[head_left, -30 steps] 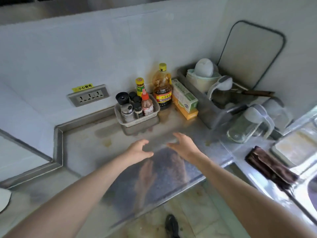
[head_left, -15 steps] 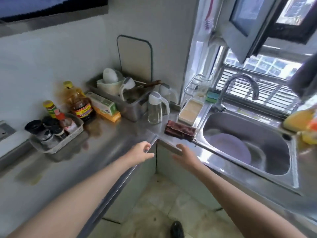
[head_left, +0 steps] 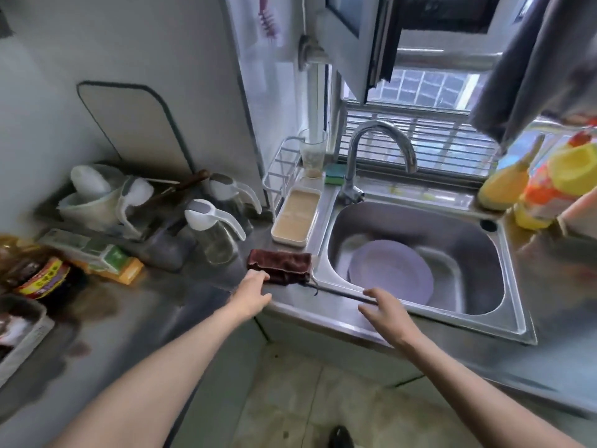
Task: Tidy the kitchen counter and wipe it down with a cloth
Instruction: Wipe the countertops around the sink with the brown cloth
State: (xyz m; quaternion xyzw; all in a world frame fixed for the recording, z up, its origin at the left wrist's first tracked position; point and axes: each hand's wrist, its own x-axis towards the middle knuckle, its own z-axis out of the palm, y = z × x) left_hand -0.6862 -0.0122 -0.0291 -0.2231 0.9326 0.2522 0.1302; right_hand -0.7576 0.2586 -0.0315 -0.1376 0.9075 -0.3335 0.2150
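Now the cloth is within reach

Your view has swung from the condiment corner over to the sink [head_left: 416, 221], and both hands have come with it. A second ago they hovered over bare steel in front of the spice basket; half a second ago they were crossing the counter's corner. Your left hand [head_left: 250, 294], just left of frame centre, has its fingers loosely extended and its fingertips at the near edge of the cloth [head_left: 280, 266]; whether they actually touch it is hard to tell, but nothing is gripped yet. Your right hand [head_left: 386, 313], right of centre, is open too, fingers relaxed over the sink's front rim beside a thin dark rod [head_left: 339, 293] lying there, holding nothing.

The cloth, dark brown and folded, sits on the counter [head_left: 181, 305] in the middle of the frame, touching the sink's left rim, just below the tray [head_left: 295, 218]. A plate [head_left: 391, 273] lies in the basin.

You look to be past surveying and starting the pick-up: the wipe-down has not begun, and the bottles at left remain to be tidied
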